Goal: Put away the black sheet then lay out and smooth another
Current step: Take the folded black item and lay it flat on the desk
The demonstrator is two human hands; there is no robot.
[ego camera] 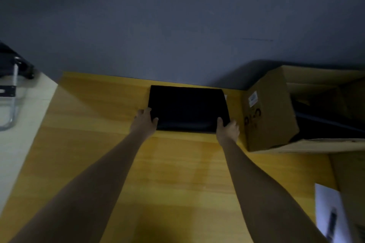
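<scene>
Black sheet, folded, gripped at its near corners by left hand and right hand, beside open cardboard box.

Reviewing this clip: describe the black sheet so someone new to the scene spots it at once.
Start at the yellow wooden table and follow it to its far edge by the grey wall. There lies the folded black sheet, with the left hand and right hand gripping its near corners. It is the only flat, dark rectangle there, left of the cardboard box.
</scene>
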